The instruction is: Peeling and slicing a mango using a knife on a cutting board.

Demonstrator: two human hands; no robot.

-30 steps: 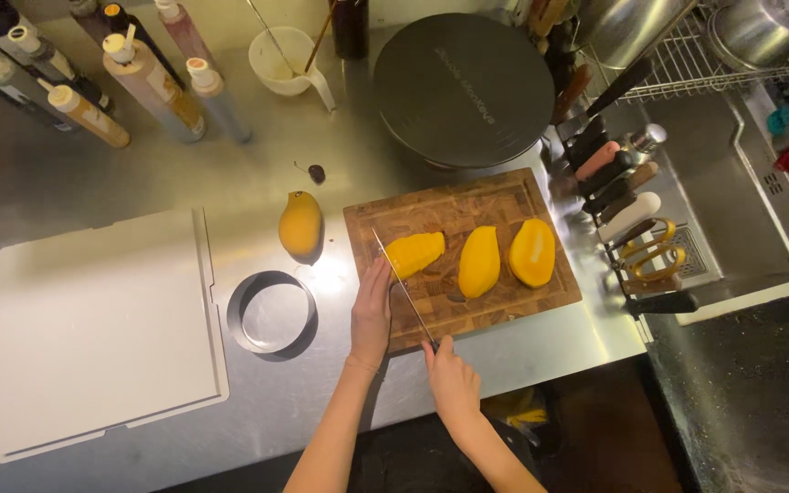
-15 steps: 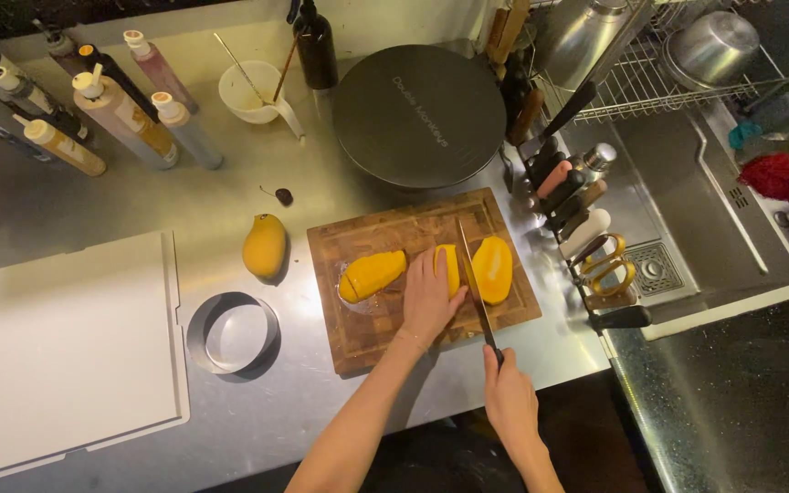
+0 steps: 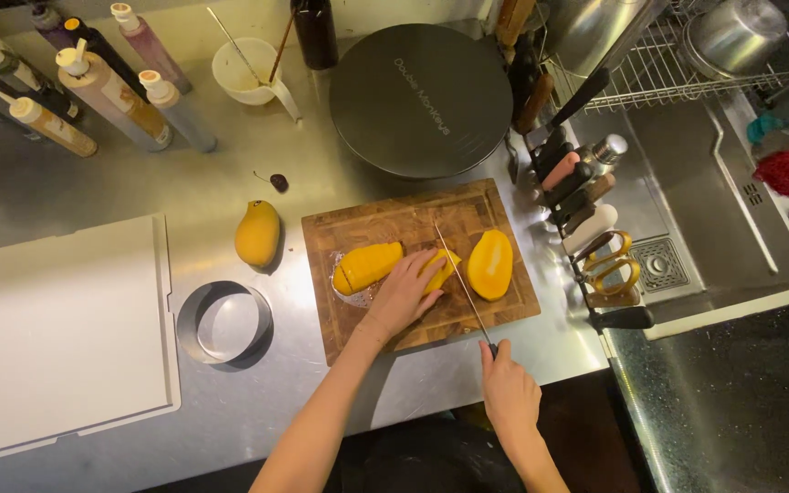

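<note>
Three peeled mango pieces are sitting on the wooden cutting board (image 3: 385, 333), w/ the middle piece (image 3: 445, 269) being the one worked on: it's lying near the board's centre, mostly hidden under the left hand (image 3: 404, 294), which is pressing down on it w/ fingers spread flat, prob. to stop the slippery flesh sliding. The knife (image 3: 460, 278) is running lengthwise along that piece's right side, blade close beside the left fingertips, tip pointing toward the far edge of the board. The right hand (image 3: 507, 394) is closing fully round the knife handle just off the board's near edge, so the long blade is reaching across the fruit. The left piece (image 3: 369, 267) is lying apart on a wet-looking patch; the right piece (image 3: 490, 264) is lying just past the blade, out of the way. A whole unpeeled mango (image 3: 257, 234) is waiting on the steel counter (image 3: 230, 411) left of the board, w/ a metal ring mould (image 3: 223, 321) near it & a white board (image 3: 61, 333) further left. Squeeze bottles (image 3: 116, 96) & a small white bowl (image 3: 247, 71) are standing at the back, next to a round dark griddle (image 3: 420, 99). A knife rack (image 3: 573, 192) & yellow-handled scissors (image 3: 606, 260) are sitting right of the board, beside the sink (image 3: 714, 210).
</note>
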